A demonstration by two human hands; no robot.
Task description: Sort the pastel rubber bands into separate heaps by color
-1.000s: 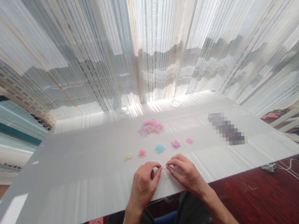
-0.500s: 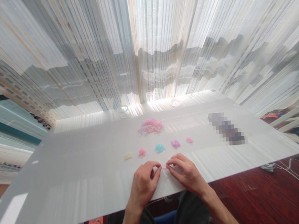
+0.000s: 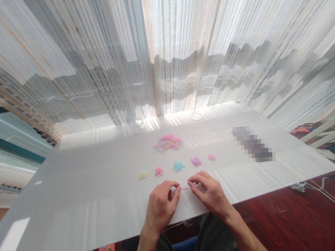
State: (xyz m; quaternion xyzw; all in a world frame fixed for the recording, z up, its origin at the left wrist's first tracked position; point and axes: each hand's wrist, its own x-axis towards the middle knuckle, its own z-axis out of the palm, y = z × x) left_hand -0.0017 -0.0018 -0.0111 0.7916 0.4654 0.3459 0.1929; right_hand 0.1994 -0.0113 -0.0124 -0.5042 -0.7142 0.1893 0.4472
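My left hand (image 3: pixel 161 207) and my right hand (image 3: pixel 210 193) rest near the front edge of the white table (image 3: pixel 82 190). Both pinch the ends of one thin pink rubber band (image 3: pixel 184 188), stretched between their fingertips. Just beyond them lie small sorted heaps of bands: yellow (image 3: pixel 143 175), pink (image 3: pixel 158 171), teal (image 3: pixel 178 166), purple (image 3: pixel 196 161) and another pink (image 3: pixel 211 157). Farther back sits a larger mixed pile of coloured bands (image 3: pixel 169 142).
A blurred dark object (image 3: pixel 252 144) lies on the table's right part. Two clear round dishes (image 3: pixel 196 116) (image 3: pixel 137 123) stand at the far edge by sheer curtains. White cables (image 3: pixel 323 188) lie on the red wooden floor at right.
My hands have drawn slightly apart, so the pink band between them is stretched a little longer. Nothing else on the table has moved.
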